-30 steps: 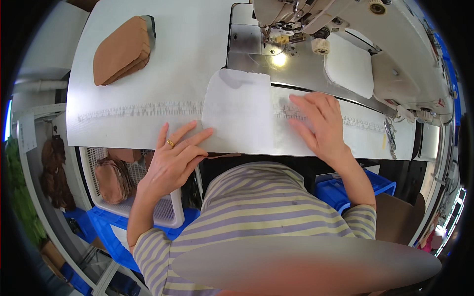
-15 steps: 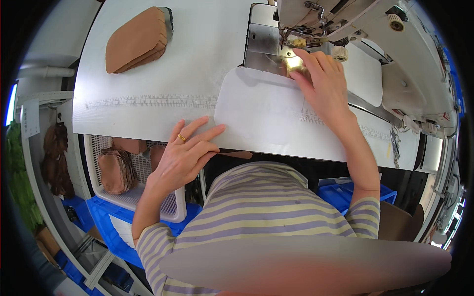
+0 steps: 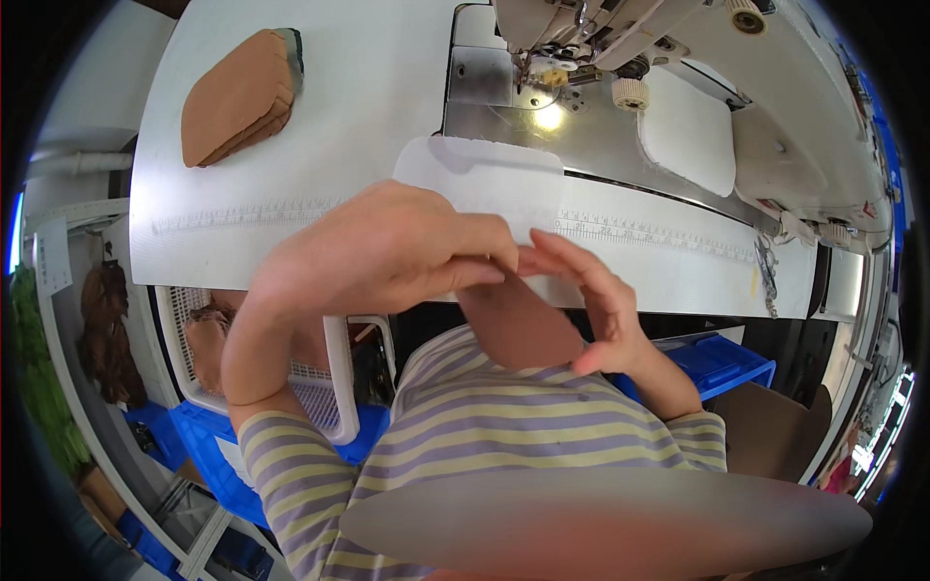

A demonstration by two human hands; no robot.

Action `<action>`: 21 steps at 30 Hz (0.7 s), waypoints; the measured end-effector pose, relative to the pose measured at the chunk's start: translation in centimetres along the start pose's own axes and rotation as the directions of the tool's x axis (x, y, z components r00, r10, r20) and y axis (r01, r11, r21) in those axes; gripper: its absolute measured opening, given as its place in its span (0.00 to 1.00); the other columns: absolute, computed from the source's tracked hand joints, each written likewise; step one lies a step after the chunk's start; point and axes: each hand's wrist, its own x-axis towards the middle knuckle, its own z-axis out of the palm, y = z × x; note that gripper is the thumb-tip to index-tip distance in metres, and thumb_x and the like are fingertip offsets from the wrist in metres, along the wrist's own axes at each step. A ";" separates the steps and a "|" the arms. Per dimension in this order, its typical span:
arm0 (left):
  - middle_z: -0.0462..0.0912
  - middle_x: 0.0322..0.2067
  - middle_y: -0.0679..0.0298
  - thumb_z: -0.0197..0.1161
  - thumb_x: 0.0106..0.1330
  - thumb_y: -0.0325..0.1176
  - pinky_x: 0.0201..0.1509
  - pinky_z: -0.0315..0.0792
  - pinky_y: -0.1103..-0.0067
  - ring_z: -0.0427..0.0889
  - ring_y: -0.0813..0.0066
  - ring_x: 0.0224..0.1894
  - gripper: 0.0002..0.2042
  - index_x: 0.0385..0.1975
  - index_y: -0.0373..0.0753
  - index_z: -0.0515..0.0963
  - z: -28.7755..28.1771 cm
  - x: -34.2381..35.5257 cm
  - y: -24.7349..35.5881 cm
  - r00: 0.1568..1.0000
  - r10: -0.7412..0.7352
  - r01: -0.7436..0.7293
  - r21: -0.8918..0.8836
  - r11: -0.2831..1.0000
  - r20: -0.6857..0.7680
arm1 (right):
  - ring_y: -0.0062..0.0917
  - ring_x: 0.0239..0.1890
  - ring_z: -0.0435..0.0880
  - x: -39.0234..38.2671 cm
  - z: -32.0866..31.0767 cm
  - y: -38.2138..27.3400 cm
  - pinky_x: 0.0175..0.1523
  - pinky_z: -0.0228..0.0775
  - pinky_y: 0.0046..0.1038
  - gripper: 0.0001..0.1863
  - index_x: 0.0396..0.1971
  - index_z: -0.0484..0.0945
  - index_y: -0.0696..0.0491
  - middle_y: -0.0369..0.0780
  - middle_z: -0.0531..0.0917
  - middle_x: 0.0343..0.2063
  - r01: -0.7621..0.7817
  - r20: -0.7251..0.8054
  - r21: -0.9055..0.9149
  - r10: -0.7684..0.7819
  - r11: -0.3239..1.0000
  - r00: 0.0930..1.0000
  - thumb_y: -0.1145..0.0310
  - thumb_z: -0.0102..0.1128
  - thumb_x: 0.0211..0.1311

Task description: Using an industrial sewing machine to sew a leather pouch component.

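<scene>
My left hand is bent over the table's front edge, its thumb and fingers pinching the upper end of a flat brown piece, leather-like with a rounded lower end. Along the right edge of that piece curls my right hand, its thumb at the lower corner and its fingertips near the upper end. Just beyond my hands, a white sheet with rounded corners lies flat on the table, partly covered by the left hand. Behind it stands the sewing machine, its lit metal plate uncovered by either hand.
A stack of brown pieces lies at the far left of the table. Another white piece rests beside the machine arm. Scissors lie at the right. A white basket with brown pieces stands below the table's left front.
My right hand has come away from the machine plate to the brown piece. My left hand has lifted that piece from the table's front edge and brought it up before me.
</scene>
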 end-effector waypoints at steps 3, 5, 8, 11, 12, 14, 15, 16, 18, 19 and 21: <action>0.86 0.36 0.64 0.67 0.59 0.30 0.52 0.73 0.74 0.84 0.67 0.35 0.17 0.49 0.41 0.77 0.0 0.8 -1.9 0.887 -0.412 0.459 -0.300 0.836 0.209 | 0.22 0.40 0.85 -1.4 1.6 1.2 0.45 0.73 0.21 0.28 0.62 0.65 0.58 0.42 0.86 0.35 -0.168 -0.081 -0.415 0.148 0.894 0.986 0.75 0.62 0.62; 0.83 0.43 0.61 0.68 0.58 0.31 0.53 0.72 0.76 0.83 0.68 0.42 0.24 0.56 0.43 0.72 0.4 0.1 -2.5 0.890 -0.397 0.451 -0.303 0.839 0.226 | 0.19 0.36 0.84 -2.1 1.9 2.4 0.42 0.72 0.20 0.29 0.63 0.64 0.58 0.42 0.85 0.35 -0.184 -0.161 -0.347 0.135 0.920 0.978 0.75 0.62 0.62; 0.71 0.60 0.56 0.70 0.54 0.30 0.58 0.69 0.78 0.75 0.71 0.58 0.41 0.70 0.44 0.57 1.5 -1.6 -2.7 0.916 -0.316 0.385 -0.313 0.868 0.248 | 0.15 0.28 0.79 -2.4 1.8 2.8 0.35 0.71 0.18 0.31 0.65 0.62 0.57 0.42 0.85 0.33 -0.247 -0.305 -0.216 0.175 0.945 0.936 0.76 0.62 0.62; 0.78 0.52 0.63 0.67 0.57 0.27 0.53 0.71 0.81 0.78 0.75 0.50 0.38 0.70 0.46 0.58 3.5 -3.2 -2.2 0.880 -0.474 0.367 -0.635 0.680 0.001 | 0.13 0.20 0.72 -1.5 1.5 2.3 0.29 0.68 0.18 0.33 0.66 0.60 0.57 0.39 0.84 0.28 -0.245 -0.374 -0.267 0.133 0.932 0.918 0.78 0.61 0.62; 0.79 0.50 0.65 0.66 0.59 0.24 0.51 0.70 0.83 0.77 0.79 0.47 0.35 0.68 0.44 0.61 4.3 -3.4 -2.1 0.847 -0.512 0.261 -0.729 0.632 -0.140 | 0.14 0.19 0.72 -1.1 1.4 2.1 0.27 0.67 0.19 0.32 0.66 0.61 0.57 0.38 0.82 0.24 -0.120 -0.327 -0.380 -0.012 0.917 0.945 0.79 0.60 0.61; 0.81 0.47 0.67 0.64 0.60 0.22 0.48 0.70 0.86 0.77 0.83 0.44 0.32 0.66 0.43 0.65 5.1 -3.4 -2.5 0.787 -0.556 0.142 -0.799 0.584 -0.267 | 0.17 0.16 0.71 -0.2 1.1 1.8 0.24 0.65 0.21 0.31 0.64 0.64 0.57 0.35 0.78 0.17 -0.047 -0.291 -0.550 -0.138 0.834 0.947 0.82 0.59 0.60; 0.81 0.41 0.68 0.63 0.62 0.22 0.43 0.69 0.88 0.75 0.85 0.39 0.25 0.61 0.41 0.71 5.3 -3.3 -2.8 0.739 -0.562 0.181 -0.693 0.698 -0.372 | 0.20 0.16 0.72 0.2 0.9 1.8 0.23 0.66 0.23 0.28 0.61 0.67 0.57 0.37 0.78 0.17 -0.003 -0.231 -0.655 -0.196 0.755 0.953 0.82 0.59 0.59; 0.82 0.35 0.69 0.62 0.64 0.22 0.38 0.68 0.89 0.74 0.87 0.34 0.19 0.56 0.40 0.77 5.3 -3.2 -3.2 0.693 -0.529 0.211 -0.563 0.799 -0.490 | 0.23 0.16 0.73 0.5 0.7 1.8 0.23 0.66 0.25 0.25 0.58 0.71 0.57 0.38 0.77 0.18 0.056 -0.149 -0.757 -0.256 0.651 0.955 0.82 0.59 0.59; 0.81 0.33 0.68 0.62 0.63 0.22 0.39 0.68 0.88 0.75 0.85 0.34 0.15 0.50 0.37 0.79 4.9 -2.9 -4.1 0.698 -0.526 0.293 -0.476 0.829 -0.487 | 0.26 0.17 0.74 0.9 0.7 1.9 0.24 0.66 0.26 0.22 0.55 0.74 0.57 0.39 0.77 0.19 0.009 -0.169 -0.753 -0.206 0.658 0.964 0.81 0.59 0.59; 0.80 0.31 0.67 0.62 0.63 0.21 0.39 0.68 0.88 0.76 0.84 0.35 0.11 0.45 0.34 0.82 4.7 -2.8 -4.4 0.703 -0.507 0.352 -0.375 0.857 -0.498 | 0.29 0.18 0.75 1.1 0.8 2.0 0.24 0.67 0.27 0.19 0.51 0.76 0.57 0.40 0.76 0.19 -0.002 -0.170 -0.740 -0.184 0.673 0.968 0.81 0.58 0.59; 0.78 0.28 0.67 0.62 0.63 0.22 0.35 0.65 0.87 0.73 0.84 0.31 0.10 0.43 0.34 0.83 4.6 -2.6 -4.9 0.704 -0.488 0.361 -0.332 0.872 -0.516 | 0.29 0.19 0.76 1.4 1.0 2.2 0.25 0.68 0.28 0.18 0.50 0.77 0.57 0.40 0.77 0.21 -0.046 -0.187 -0.752 -0.145 0.657 0.972 0.81 0.59 0.59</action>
